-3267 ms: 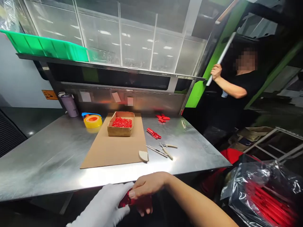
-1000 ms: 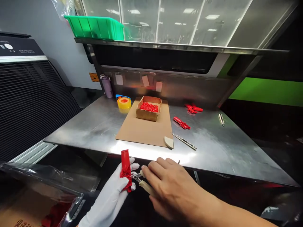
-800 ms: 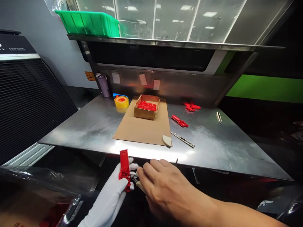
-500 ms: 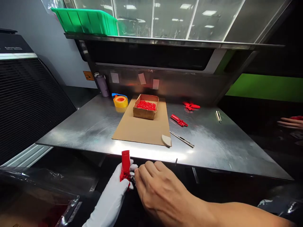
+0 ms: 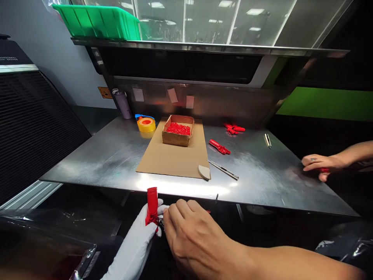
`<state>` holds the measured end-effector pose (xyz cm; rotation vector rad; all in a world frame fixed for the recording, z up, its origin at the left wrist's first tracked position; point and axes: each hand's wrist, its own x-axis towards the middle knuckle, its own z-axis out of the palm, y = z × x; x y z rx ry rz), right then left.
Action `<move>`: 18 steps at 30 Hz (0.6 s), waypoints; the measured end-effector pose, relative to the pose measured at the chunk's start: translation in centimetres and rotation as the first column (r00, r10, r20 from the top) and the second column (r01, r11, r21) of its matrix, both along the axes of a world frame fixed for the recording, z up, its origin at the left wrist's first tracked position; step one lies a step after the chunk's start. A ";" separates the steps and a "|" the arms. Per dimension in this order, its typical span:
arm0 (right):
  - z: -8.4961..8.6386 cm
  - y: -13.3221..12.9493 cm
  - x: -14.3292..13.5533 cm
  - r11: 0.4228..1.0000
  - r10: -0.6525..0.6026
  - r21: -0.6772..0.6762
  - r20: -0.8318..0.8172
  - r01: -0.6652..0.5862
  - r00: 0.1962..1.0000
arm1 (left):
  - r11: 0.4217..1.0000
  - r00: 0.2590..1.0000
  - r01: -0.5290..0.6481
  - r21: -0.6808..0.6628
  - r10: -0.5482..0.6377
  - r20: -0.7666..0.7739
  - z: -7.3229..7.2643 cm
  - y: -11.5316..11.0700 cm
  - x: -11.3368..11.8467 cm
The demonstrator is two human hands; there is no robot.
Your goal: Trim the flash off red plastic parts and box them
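My left hand, in a white glove, is wrapped round a red plastic part whose tube points upward, in front of the table's near edge. Bare and closed, my right hand is right beside it. Its fingers curl at a small dark metallic item next to the red part; most of that item is hidden. Beyond the hands, a cardboard box of small red pieces stands on a cardboard sheet. A similar red part lies right of the sheet.
A metal cutter and a pale rounded piece lie near the front. Yellow tape, a bottle, more red parts and tweezers are farther back. Another person's hand is at the right edge.
The other person's hand has moved in over the table's right edge with something red. The camera view has shifted slightly. My hands keep nearly the same grip.
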<state>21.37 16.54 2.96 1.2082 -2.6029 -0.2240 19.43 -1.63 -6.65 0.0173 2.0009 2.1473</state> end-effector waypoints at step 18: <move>-0.2 -0.1 -0.5 0.997 0.031 0.066 0.055 -0.034 0.998 | 0.997 0.996 0.047 0.062 -0.052 0.068 -1.0 -0.8 0.1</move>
